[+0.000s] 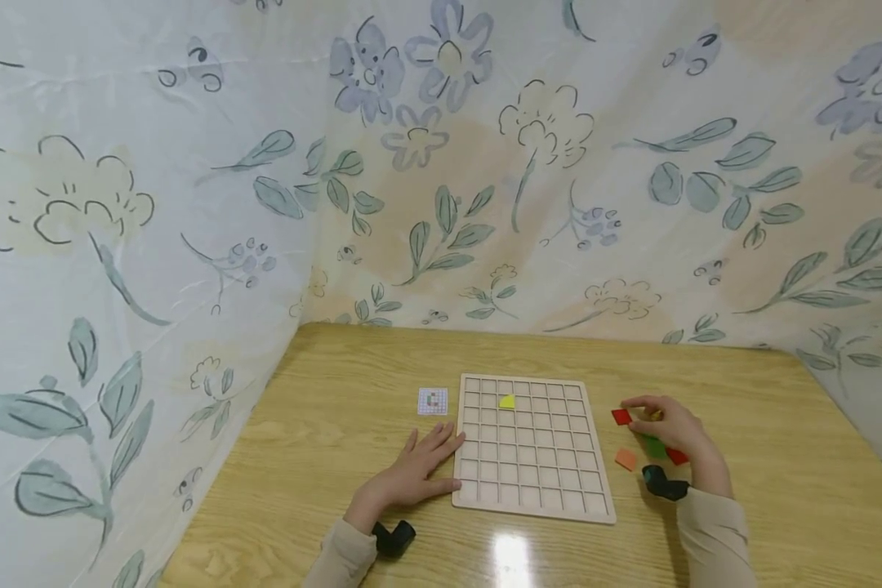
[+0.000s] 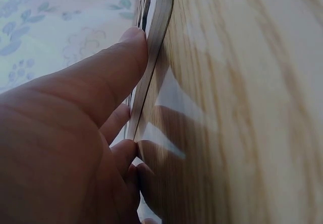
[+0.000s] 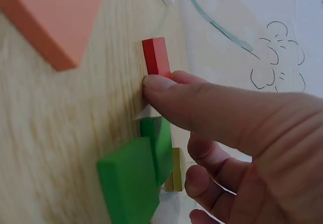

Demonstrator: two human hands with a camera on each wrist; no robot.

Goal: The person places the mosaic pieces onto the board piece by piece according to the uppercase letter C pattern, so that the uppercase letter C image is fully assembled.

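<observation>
A wooden grid board [image 1: 532, 449] lies on the table, with a yellow rounded tile [image 1: 508, 402] in one of its upper squares. At the board's left edge rests my left hand [image 1: 415, 474], fingers spread, thumb and fingertips touching the rim. To the right of the board, my right hand [image 1: 669, 429] pinches a red tile [image 3: 156, 57] between thumb and index finger; the other fingers curl loosely. Green tiles [image 3: 132, 178] and a yellow piece [image 3: 176, 169] lie beneath that hand, partly hidden. An orange tile [image 1: 626, 459] and another red tile [image 1: 677, 456] are close by.
A small card with a printed grid pattern [image 1: 433, 401] lies left of the board's upper corner. Floral cloth [image 1: 441, 204] hangs behind and beside the wooden table [image 1: 323, 392]. Black wrist devices [image 1: 394, 540] are worn on both arms.
</observation>
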